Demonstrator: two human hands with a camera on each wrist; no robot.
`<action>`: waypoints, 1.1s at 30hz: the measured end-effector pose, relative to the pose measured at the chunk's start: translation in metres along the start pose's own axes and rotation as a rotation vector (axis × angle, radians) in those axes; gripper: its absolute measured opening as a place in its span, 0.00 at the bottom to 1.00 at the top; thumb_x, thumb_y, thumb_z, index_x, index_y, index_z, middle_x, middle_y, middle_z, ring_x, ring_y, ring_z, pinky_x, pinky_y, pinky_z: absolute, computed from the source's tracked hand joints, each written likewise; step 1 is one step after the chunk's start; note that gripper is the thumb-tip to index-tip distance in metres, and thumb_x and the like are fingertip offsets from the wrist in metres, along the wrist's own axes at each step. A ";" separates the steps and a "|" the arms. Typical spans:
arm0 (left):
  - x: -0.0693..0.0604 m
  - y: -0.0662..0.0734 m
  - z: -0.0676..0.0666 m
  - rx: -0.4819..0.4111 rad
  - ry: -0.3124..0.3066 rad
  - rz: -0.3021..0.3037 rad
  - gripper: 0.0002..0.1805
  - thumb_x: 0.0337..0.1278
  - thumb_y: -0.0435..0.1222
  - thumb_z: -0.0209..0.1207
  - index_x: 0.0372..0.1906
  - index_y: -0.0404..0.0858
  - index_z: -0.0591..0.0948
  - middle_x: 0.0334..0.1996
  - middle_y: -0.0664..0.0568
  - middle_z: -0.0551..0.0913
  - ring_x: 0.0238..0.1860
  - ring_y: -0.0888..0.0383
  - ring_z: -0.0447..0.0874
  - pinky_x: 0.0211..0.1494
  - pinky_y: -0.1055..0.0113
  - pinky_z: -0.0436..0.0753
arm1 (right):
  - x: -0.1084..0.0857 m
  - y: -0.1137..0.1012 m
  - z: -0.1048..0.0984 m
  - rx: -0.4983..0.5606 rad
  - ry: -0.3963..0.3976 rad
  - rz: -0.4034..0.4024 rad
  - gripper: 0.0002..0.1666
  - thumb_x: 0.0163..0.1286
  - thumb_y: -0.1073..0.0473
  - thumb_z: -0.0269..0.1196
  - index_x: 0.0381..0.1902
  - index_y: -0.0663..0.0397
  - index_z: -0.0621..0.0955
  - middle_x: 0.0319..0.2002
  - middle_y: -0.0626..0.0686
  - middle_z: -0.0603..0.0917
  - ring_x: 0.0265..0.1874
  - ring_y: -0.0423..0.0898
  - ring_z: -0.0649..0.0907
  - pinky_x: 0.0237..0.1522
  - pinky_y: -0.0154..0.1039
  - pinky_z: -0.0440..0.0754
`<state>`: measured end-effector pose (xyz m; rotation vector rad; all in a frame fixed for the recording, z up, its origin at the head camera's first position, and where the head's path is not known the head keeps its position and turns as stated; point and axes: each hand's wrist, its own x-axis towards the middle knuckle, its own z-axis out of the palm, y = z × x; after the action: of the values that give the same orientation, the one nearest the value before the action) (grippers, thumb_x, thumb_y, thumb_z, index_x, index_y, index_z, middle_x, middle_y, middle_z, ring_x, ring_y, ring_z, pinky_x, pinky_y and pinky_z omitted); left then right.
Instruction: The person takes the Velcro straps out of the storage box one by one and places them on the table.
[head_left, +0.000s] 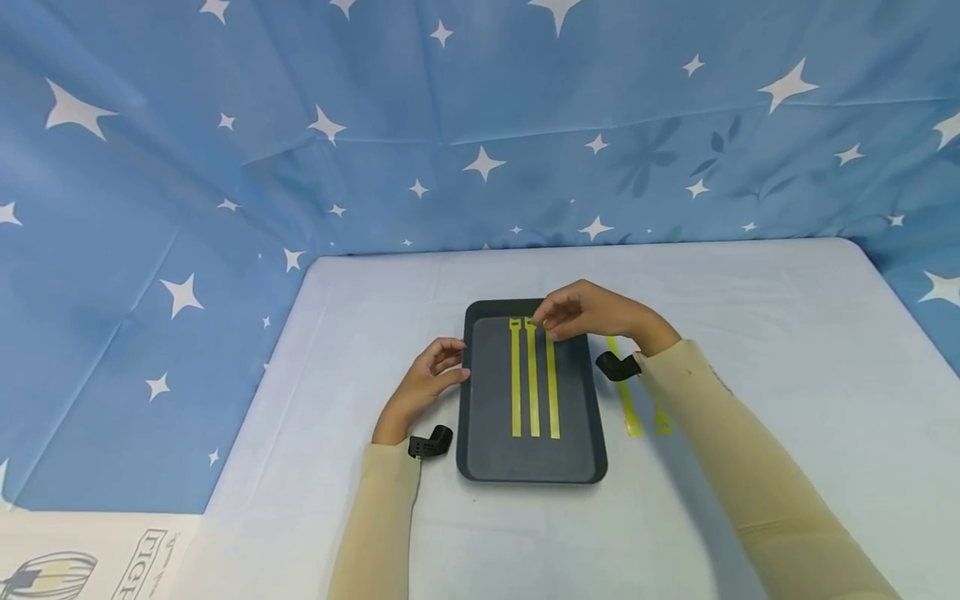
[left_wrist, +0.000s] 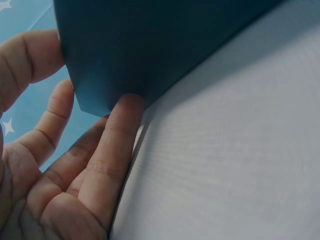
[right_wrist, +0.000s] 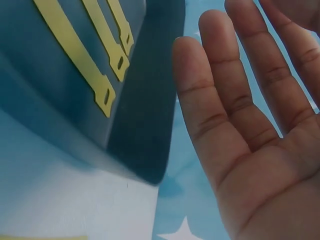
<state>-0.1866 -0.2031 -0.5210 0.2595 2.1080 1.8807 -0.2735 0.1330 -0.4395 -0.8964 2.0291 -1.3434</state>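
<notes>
Yellow straps in the tray: thin, light, best taken by the slotted head

Three yellow straps (head_left: pixel 533 379) lie flat in the dark grey tray (head_left: pixel 491 462), roughly parallel, running near to far. Likely very light and bendy, hard to break; thin enough that lifting one off the flat floor may be fiddly, and a nudge could skew it. Best hold, I judge: a pinch across the wider head, far end, or by the long edges.

Looks: bright matte yellow, narrow band, slit in each head, near ends cut square. Two loose straps (head_left: pixel 628 400) on the table (head_left: pixel 360 308), right of the tray, partly hidden by the forearm.

Right grip (head_left: pixel 592 310): over the far heads, fingers apart, nothing between them. Left grip (head_left: pixel 426 385): fingers apart, touching the tray's left wall, not clamped
</notes>
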 end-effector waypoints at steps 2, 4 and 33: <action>0.000 0.001 0.000 0.001 0.002 -0.003 0.27 0.72 0.26 0.62 0.71 0.27 0.70 0.75 0.32 0.71 0.77 0.37 0.69 0.69 0.58 0.78 | 0.004 0.001 0.002 -0.004 -0.009 -0.006 0.19 0.73 0.74 0.67 0.59 0.81 0.81 0.58 0.77 0.82 0.57 0.68 0.85 0.55 0.41 0.87; 0.000 0.001 0.000 0.000 0.003 -0.004 0.27 0.72 0.26 0.63 0.71 0.27 0.70 0.75 0.33 0.72 0.77 0.38 0.69 0.70 0.59 0.78 | 0.007 0.000 0.004 -0.007 -0.022 -0.008 0.19 0.73 0.75 0.67 0.59 0.81 0.81 0.58 0.77 0.82 0.57 0.71 0.84 0.55 0.42 0.87; 0.002 -0.004 -0.002 -0.022 -0.008 -0.009 0.26 0.73 0.26 0.61 0.71 0.27 0.70 0.77 0.33 0.70 0.78 0.38 0.67 0.68 0.60 0.80 | 0.046 0.013 0.023 -0.128 -0.220 0.040 0.13 0.74 0.77 0.65 0.54 0.74 0.86 0.52 0.66 0.88 0.44 0.54 0.89 0.49 0.44 0.88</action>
<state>-0.1891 -0.2049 -0.5247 0.2526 2.0784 1.8937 -0.2886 0.0874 -0.4635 -1.0073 1.9670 -1.0529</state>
